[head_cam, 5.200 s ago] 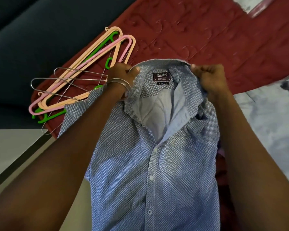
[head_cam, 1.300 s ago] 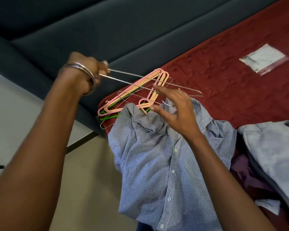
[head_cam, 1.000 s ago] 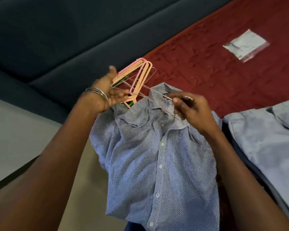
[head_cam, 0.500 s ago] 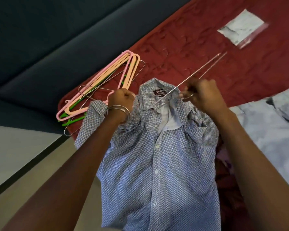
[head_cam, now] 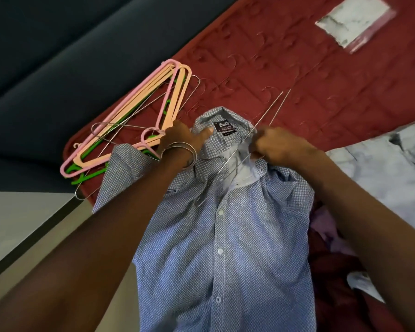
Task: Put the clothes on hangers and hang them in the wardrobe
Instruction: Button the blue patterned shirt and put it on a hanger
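A blue patterned button-up shirt (head_cam: 225,236) lies front-up over the edge of a red quilted bed (head_cam: 285,68), collar toward the headboard. My left hand (head_cam: 185,137) grips the collar's left side, thumb by the dark neck label. My right hand (head_cam: 276,144) grips a thin wire hanger (head_cam: 240,161) at the collar's right side. One end of the hanger lies inside the open neck, down over the shirt front; the other end sticks out past the collar over the quilt.
A pile of pink, peach, green and wire hangers (head_cam: 134,125) lies left of the shirt at the bed's corner. A pale grey garment (head_cam: 381,178) lies on the right. A clear bag (head_cam: 355,17) sits far back. Dark headboard behind, pale floor at lower left.
The wire hanger has slid further down into the shirt's neck opening. My left hand has shifted along the collar toward the label. My right hand stays on the hanger.
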